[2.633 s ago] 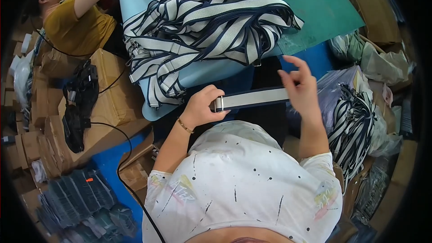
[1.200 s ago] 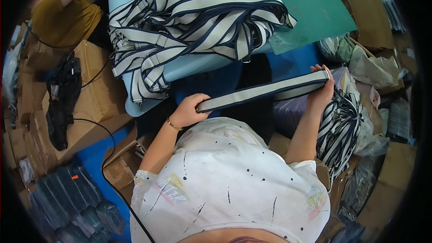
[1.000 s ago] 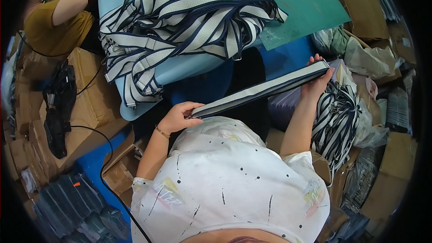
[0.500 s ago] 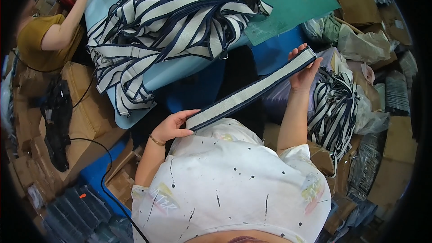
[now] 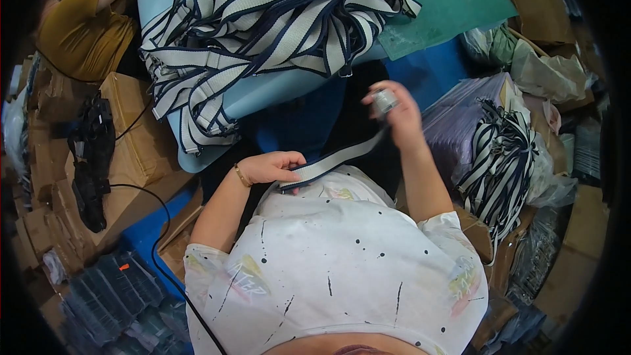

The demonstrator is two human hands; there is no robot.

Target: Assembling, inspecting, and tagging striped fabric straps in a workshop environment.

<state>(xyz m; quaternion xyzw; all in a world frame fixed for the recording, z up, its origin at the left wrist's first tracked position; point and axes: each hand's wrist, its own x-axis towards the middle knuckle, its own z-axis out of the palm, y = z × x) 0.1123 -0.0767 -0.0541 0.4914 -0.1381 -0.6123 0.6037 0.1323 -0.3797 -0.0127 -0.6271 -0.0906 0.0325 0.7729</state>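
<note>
A white webbing strap with dark navy edges runs between my two hands, sagging in a curve above my lap. My left hand pinches its near end between thumb and fingers. Raised farther out to the right, my right hand is closed on the other end, where a whitish turned or rolled part shows at the fingers. That hand is slightly blurred. Beyond lies a large tangled heap of similar straps with metal fittings, on a light blue table.
A green mat covers the table's right part. To my right hang bundled straps beside a purple-wrapped stack. Cardboard boxes and a black cable are at left. A co-worker in a mustard top sits at far left.
My right hand has come inward and turned, and the strap, straight and taut before, now curves and shows a shorter length. My left hand keeps its end, shifted slightly right.
</note>
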